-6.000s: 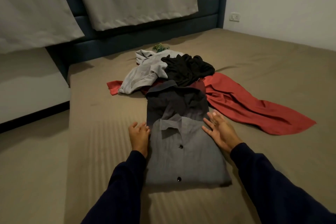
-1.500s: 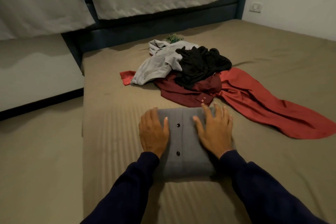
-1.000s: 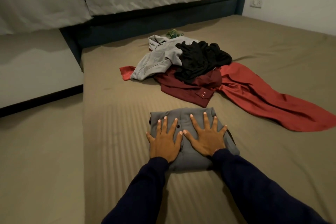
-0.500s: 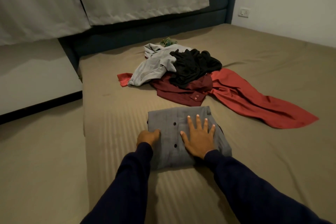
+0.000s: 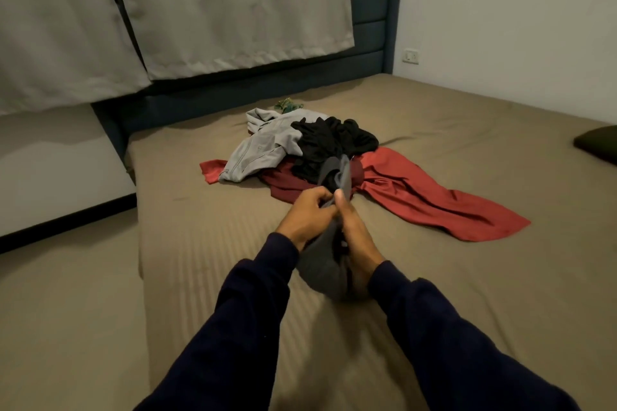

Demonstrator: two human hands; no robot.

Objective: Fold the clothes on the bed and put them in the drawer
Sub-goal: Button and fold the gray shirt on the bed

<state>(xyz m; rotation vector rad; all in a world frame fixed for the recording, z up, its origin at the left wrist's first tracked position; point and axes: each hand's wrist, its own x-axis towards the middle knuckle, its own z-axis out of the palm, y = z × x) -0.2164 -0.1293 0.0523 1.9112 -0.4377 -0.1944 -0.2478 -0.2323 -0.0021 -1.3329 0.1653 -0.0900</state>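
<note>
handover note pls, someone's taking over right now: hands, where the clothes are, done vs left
Left hand and right hand both grip the folded grey shirt, lifted on edge above the bed.
Unfolded pile mid-bed: light grey garment, black garment, maroon shirt, red garment.
Done: grey shirt folded.
Left: put it in the drawer (not in view), then fold and stow the pile.
</note>
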